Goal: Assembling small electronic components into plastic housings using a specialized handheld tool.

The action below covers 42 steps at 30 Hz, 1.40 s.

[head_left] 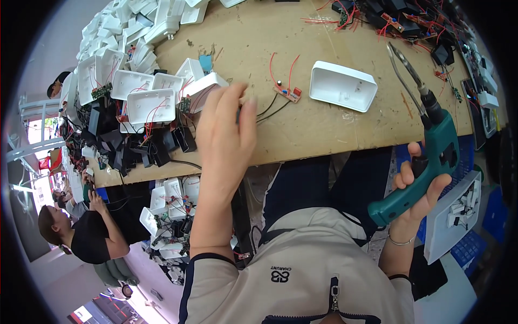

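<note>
My right hand [423, 183] grips a green soldering gun [413, 178], its metal tip pointing up over the table's right side. My left hand [226, 119] is raised at the left of the table's middle, thumb apart from the bent fingers. Beside it a white plastic case [208, 89] is partly covered by the fingers. To the right lies a small circuit board [287, 94] with two red wires. Its black wires run toward my left hand, where their ends are hidden. Farther right sits a hollow white case [343, 86], open side up.
White cases [151, 105], wired boards and black boxes [154, 148] crowd the left, with a white heap [127, 27] behind. More wired parts [410, 27] lie far right. A white bin [453, 221] stands low right. At left sits another person [97, 232].
</note>
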Each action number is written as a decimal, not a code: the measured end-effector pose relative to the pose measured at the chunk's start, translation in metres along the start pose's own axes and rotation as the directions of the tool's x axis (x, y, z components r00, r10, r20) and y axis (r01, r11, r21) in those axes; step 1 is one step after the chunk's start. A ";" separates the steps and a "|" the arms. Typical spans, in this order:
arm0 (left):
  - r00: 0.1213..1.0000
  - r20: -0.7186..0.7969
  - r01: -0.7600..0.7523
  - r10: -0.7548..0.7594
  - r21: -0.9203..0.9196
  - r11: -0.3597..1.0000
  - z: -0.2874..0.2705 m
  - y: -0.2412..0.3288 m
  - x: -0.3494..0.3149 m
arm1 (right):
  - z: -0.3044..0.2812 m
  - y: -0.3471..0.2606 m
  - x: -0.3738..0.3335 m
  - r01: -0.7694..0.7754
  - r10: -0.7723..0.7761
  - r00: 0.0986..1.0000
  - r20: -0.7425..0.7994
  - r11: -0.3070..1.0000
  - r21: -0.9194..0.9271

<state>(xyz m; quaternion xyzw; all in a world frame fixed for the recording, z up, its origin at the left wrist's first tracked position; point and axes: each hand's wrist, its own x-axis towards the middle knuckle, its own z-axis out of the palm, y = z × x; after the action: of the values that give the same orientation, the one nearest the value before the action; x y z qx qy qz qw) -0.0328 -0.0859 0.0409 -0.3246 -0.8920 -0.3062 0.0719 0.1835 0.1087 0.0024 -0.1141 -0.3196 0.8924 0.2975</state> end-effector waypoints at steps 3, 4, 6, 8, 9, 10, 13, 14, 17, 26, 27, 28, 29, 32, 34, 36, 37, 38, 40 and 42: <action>0.999 -0.026 0.036 -0.038 -0.060 0.998 0.021 0.011 0.025 | 0.008 0.006 0.012 -0.071 0.071 0.997 0.003 0.993 0.092; 0.992 -0.069 -0.103 0.108 0.068 0.992 0.028 0.011 0.032 | 0.013 0.010 0.017 -0.071 0.064 0.996 0.057 0.988 0.136; 0.962 -0.089 -0.238 0.258 0.190 0.953 0.041 0.011 0.043 | 0.019 0.015 0.023 -0.068 0.049 0.994 0.101 0.979 0.191; 0.978 0.081 -0.209 0.194 0.266 0.941 0.051 0.008 0.047 | 0.023 0.021 0.026 -0.057 0.038 0.994 0.104 0.980 0.192; 0.977 0.084 -0.209 0.194 0.264 0.942 0.054 0.007 0.048 | 0.024 0.023 0.027 -0.048 0.026 0.993 0.111 0.980 0.195; 0.982 0.124 -0.168 0.145 0.203 0.965 0.055 0.005 0.048 | 0.023 0.024 0.029 -0.070 0.048 0.991 0.121 0.980 0.188; 0.991 0.098 -0.092 0.089 0.029 0.995 0.055 0.006 0.044 | 0.031 0.028 0.031 -0.031 0.029 0.999 0.026 0.996 0.086; 0.998 0.020 -0.059 0.061 -0.077 0.995 0.052 0.007 0.039 | 0.027 0.030 0.034 -0.055 0.036 0.990 0.137 0.989 0.138; 0.996 0.070 -0.029 0.053 -0.306 0.952 0.040 0.010 0.029 | 0.029 0.035 0.039 -0.047 0.035 0.994 0.105 0.993 0.112; 0.930 0.189 -0.173 0.314 -0.529 0.831 0.048 0.042 0.001 | 0.031 0.037 0.051 -0.026 0.027 0.999 -0.029 0.999 0.032; 0.920 0.189 -0.198 0.344 -0.533 0.823 0.054 0.047 -0.001 | 0.029 0.035 0.052 -0.045 0.045 0.999 -0.003 0.999 -0.012; 0.919 0.142 -0.268 0.368 -0.461 0.846 0.061 0.050 0.000 | 0.026 0.033 0.052 -0.064 0.065 0.998 0.021 0.996 -0.056; 0.918 0.146 -0.265 0.370 -0.470 0.842 0.065 0.052 0.001 | 0.022 0.027 0.049 -0.063 0.064 0.998 0.012 0.996 -0.062; 0.912 0.077 -0.372 0.402 -0.255 0.893 0.073 0.053 0.007 | 0.010 0.013 0.035 0.032 -0.041 0.999 -0.025 0.950 -0.309; 0.851 0.025 -0.523 0.524 -0.025 0.852 0.074 0.048 0.014 | 0.008 0.000 0.021 0.063 -0.066 0.998 0.007 0.922 -0.383; 0.838 0.000 -0.546 0.546 0.000 0.838 0.077 0.045 0.018 | 0.008 -0.008 0.002 0.098 -0.091 0.995 0.038 0.885 -0.455; 0.824 -0.028 -0.565 0.566 0.034 0.825 0.077 0.044 0.020 | 0.009 -0.010 -0.009 0.123 -0.131 0.991 0.020 0.857 -0.501; 0.825 -0.025 -0.565 0.565 0.031 0.825 0.077 0.044 0.021 | 0.010 -0.010 -0.017 0.147 -0.171 0.985 0.007 0.827 -0.542; 0.801 -0.105 -0.582 0.589 0.091 0.808 0.075 0.045 0.024 | 0.011 -0.006 -0.032 0.136 -0.187 0.982 -0.033 0.814 -0.564; 0.798 -0.064 -0.592 0.599 0.096 0.800 0.070 0.046 0.029 | 0.013 -0.006 -0.041 0.089 -0.173 0.980 -0.100 0.826 -0.556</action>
<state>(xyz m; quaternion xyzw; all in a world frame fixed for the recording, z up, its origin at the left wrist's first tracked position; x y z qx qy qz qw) -0.0216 -0.0009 0.0169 -0.5714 -0.7509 -0.2504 0.2167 0.2139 0.0806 0.0171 -0.2375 -0.5463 0.7298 0.3354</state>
